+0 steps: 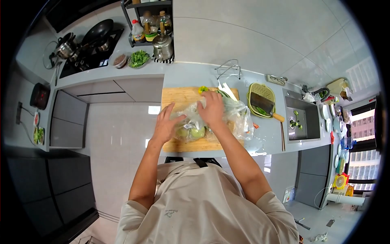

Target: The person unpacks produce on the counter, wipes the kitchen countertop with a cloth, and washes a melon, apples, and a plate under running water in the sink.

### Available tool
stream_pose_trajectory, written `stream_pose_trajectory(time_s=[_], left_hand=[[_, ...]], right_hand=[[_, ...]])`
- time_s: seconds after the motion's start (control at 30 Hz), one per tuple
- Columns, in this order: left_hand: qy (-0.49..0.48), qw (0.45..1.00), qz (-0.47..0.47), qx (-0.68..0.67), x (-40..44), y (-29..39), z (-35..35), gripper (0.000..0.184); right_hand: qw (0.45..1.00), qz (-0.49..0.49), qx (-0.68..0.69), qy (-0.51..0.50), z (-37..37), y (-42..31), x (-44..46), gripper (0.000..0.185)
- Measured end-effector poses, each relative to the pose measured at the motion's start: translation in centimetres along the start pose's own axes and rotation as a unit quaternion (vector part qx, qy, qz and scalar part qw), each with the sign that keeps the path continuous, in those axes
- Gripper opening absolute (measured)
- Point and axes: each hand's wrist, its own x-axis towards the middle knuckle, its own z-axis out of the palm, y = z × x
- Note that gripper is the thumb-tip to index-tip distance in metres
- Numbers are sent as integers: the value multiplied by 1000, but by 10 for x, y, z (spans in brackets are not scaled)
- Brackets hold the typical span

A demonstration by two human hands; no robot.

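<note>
A clear plastic bag (pixel 191 114) with round green vegetables (pixel 197 133) inside lies on the wooden cutting board (pixel 170 94). My left hand (pixel 164 125) is at the bag's left side, fingers spread, its thumb reaching over the plastic. My right hand (pixel 212 108) is on top of the bag with bent fingers that close on the plastic. More crumpled plastic (pixel 243 122) spreads to the right of my right wrist, over some brownish contents too blurred to name. Behind the bag, white-stemmed green onions (pixel 228 91) and a small yellow-green piece (pixel 202 89) lie on the board.
Right of the board stands a green colander (pixel 252 90) with a cleaver (pixel 262 103) across it. Chopsticks (pixel 282 136) lie beside the sink (pixel 302 134), which has green scraps in it. A wire rack (pixel 228 69) stands behind. Leafy greens (pixel 138 59) and a kettle (pixel 163 48) are far left.
</note>
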Motion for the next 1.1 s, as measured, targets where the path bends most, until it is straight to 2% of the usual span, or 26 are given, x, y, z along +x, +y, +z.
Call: stream_pose_trajectory(time_s=[0.03, 0.07, 0.1, 0.13, 0.17, 0.23, 0.27, 0.3, 0.33, 0.4, 0.43, 0.5, 0.53, 0.6, 0.73, 0.77, 0.8, 0.83, 0.9, 0.93, 1.0, 1.1], left_hand=[[0, 1000, 0, 0, 1, -2, 2, 64], [31, 999, 9, -2, 2, -3, 4, 56], [62, 998, 18, -4, 3, -6, 8, 49], [62, 998, 18, -5, 5, -7, 12, 49], [73, 997, -19, 17, 8, -7, 18, 44], [86, 994, -56, 38, 17, -8, 27, 41], [67, 990, -118, 38, 23, -9, 30, 41], [47, 982, -181, 38, 29, -6, 27, 43], [46, 982, -181, 37, 34, -1, 25, 43], [-20, 963, -268, 23, 41, 4, 25, 53], [-20, 963, -267, 23, 44, 3, 26, 53], [-84, 952, -295, 9, 48, 0, 32, 77], [-84, 952, -294, 10, 46, -4, 37, 77], [-44, 966, -254, 18, 43, -7, 38, 98], [-88, 961, -263, -15, 41, -17, 33, 101], [-61, 968, -240, -40, 40, -23, 36, 98], [-34, 973, -217, -65, 39, -32, 44, 95], [-34, 973, -218, -65, 39, -38, 49, 95], [-32, 978, -199, -56, 39, -42, 54, 80], [-33, 978, -198, -56, 41, -42, 54, 80], [-44, 970, -224, -80, 44, -42, 55, 61], [-47, 970, -224, -78, 51, -47, 54, 53]], right_hand=[[991, -125, 25, 29, -5, -5, -1, 8], [991, -125, 24, 29, -7, -6, -4, 8], [982, -177, 44, -51, -8, -4, -10, 7], [963, -228, 63, -131, -9, -2, -14, 7], [963, -228, 62, -132, -6, 0, -18, 7], [959, -139, -26, -247, 8, 11, -26, 12], [959, -140, -26, -247, 13, 14, -29, 12], [951, -101, -55, -288, 14, 12, -30, 16], [939, -61, -85, -329, 15, 11, -32, 20], [925, -26, -124, -359, 16, 8, -34, 19], [908, 9, -161, -387, 15, 4, -33, 22], [925, 3, -142, -352, 21, 6, -34, 26], [941, -4, -122, -317, 25, 8, -35, 32], [948, 10, -131, -291, 30, 6, -37, 37], [959, 62, -136, -240, 45, 8, -34, 49], [959, 62, -136, -240, 48, 13, -33, 49], [953, 14, -118, -277, 52, 20, -32, 53], [944, -33, -100, -314, 52, 20, -31, 56], [938, -67, -90, -329, 48, 17, -33, 56], [930, -101, -79, -344, 45, 13, -32, 55], [931, -91, -86, -344, 50, 11, -29, 56], [923, -87, -109, -358, 57, 14, -27, 58]])
